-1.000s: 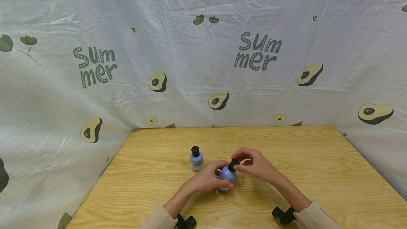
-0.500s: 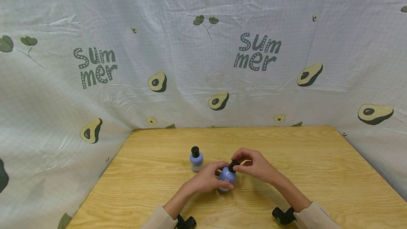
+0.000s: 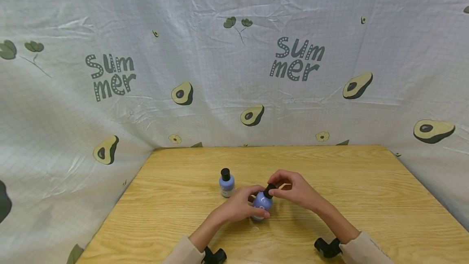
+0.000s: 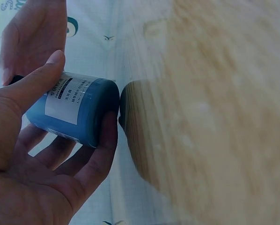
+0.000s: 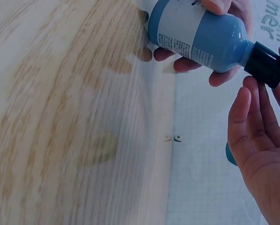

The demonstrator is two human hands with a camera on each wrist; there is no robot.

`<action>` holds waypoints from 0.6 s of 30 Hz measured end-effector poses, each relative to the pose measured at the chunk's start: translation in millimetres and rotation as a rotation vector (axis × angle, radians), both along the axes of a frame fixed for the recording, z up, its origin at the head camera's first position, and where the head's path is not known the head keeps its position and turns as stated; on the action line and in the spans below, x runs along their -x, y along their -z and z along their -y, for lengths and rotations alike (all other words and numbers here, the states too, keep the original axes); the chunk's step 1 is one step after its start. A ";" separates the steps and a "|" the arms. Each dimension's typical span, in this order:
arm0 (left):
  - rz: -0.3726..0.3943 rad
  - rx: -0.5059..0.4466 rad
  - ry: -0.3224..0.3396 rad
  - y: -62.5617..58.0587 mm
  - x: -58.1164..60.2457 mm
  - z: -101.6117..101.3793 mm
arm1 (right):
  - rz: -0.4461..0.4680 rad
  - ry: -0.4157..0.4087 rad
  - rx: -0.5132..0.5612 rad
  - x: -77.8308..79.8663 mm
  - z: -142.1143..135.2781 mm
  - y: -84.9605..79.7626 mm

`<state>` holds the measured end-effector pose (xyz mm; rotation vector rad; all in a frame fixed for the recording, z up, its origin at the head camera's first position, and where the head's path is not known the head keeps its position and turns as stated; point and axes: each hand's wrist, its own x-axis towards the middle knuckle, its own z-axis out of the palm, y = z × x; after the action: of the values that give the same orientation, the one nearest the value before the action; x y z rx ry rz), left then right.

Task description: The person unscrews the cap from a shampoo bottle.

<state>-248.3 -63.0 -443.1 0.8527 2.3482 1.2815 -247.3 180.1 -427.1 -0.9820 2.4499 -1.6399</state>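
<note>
A blue-violet bottle (image 3: 261, 202) with a white label is held tilted just over the wooden table. My left hand (image 3: 239, 203) grips its body, thumb on one side and fingers around the other. Its black cap (image 5: 265, 64) sits on the neck, and my right hand (image 3: 294, 190) pinches it between thumb and fingertips. In the left wrist view the bottle's base (image 4: 105, 112) shows close to the tabletop, with a finger curled under it. A second bottle (image 3: 226, 185) of the same colour, with a black cap, stands upright behind my left hand.
The wooden table (image 3: 176, 199) runs back to a hanging pale cloth (image 3: 220, 64) printed with avocados and lettering. Black wrist devices (image 3: 327, 248) are worn on both forearms, near the beige sleeves.
Both hands keep their hold on the bottle and cap with hardly any shift. The whole head view moves very slightly.
</note>
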 end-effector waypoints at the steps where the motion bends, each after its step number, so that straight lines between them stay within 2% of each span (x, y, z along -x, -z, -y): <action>1: -0.001 0.000 0.000 0.1 0.0 0.0 | 0.000 -0.008 0.000 -0.3 0.0 -0.3; 6: -0.007 0.004 0.001 0.9 0.1 -0.1 | -0.006 -0.035 0.005 -1.0 -0.3 -0.4; 14: -0.004 0.011 -0.005 0.0 -0.6 0.0 | -0.009 -0.015 0.008 1.2 -1.5 3.3; 18: -0.010 0.013 -0.001 -0.8 -0.8 -0.2 | -0.004 -0.035 0.003 1.9 -2.1 2.9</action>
<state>-247.5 -62.7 -442.3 0.8563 2.3623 1.2638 -249.2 182.2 -430.1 -1.0235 2.4195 -1.6337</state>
